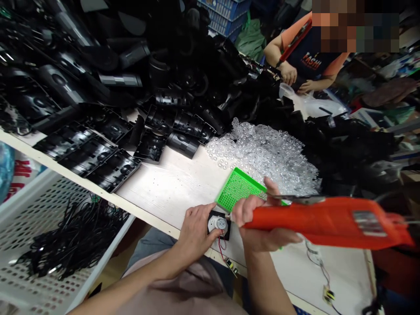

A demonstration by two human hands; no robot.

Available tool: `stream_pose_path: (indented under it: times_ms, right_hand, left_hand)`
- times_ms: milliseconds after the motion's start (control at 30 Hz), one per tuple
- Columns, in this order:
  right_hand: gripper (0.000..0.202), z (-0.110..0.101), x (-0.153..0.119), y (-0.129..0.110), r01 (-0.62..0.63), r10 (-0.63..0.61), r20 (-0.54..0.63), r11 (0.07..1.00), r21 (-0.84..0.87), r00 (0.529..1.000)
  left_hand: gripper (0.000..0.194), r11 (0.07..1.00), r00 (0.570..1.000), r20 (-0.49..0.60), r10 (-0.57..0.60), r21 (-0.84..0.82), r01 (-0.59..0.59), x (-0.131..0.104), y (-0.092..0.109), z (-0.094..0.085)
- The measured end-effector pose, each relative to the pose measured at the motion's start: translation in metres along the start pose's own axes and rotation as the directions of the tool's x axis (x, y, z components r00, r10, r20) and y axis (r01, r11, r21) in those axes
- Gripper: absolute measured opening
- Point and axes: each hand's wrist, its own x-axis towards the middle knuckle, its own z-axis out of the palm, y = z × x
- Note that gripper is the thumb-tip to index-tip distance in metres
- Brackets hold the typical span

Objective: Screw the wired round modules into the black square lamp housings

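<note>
Your right hand [257, 238] curls its fingers around the red screwdriver [311, 221] on the right. Your left hand [197, 227], fingers bent, holds the small motor [221, 223] low in the frame's middle.

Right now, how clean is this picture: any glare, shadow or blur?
Head view: bright glare streaks the shells and glints off the clear pieces; head view: the black pile sinks into shadow, hiding detail; head view: the driver in the right hand looks a little soft; head view: blocky pixels cover the top right.
</note>
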Motion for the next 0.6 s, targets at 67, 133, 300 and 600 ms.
stream_pose_path:
  times_ms: [67, 133, 300, 600]
  right_hand:
    - [0.077, 0.002, -0.015, 0.007, -0.027, 0.027, -0.002, 0.999, -0.032, 1.000]
    - [0.075, 0.001, -0.025, 0.016, -0.018, 0.017, -0.015, 0.997, -0.070, 1.000]
    - [0.074, -0.001, -0.028, 0.027, 0.010, -0.009, 0.005, 0.997, -0.074, 1.000]
    - [0.062, -0.002, -0.032, 0.033, 0.004, 0.004, 0.076, 0.994, -0.106, 0.997]
  left_hand:
    - [0.061, 1.000, 1.000, 0.003, -0.003, -0.005, 0.003, 0.000, 0.000, 0.000]
    - [0.060, 1.000, 1.000, 0.012, -0.009, -0.005, 0.009, 0.000, 0.000, 0.001]
    - [0.057, 1.000, 0.999, 0.027, -0.018, -0.005, 0.018, 0.001, 0.001, 0.001]
    - [0.050, 1.000, 1.000, 0.010, -0.003, -0.010, 0.003, 0.000, 0.002, -0.001]
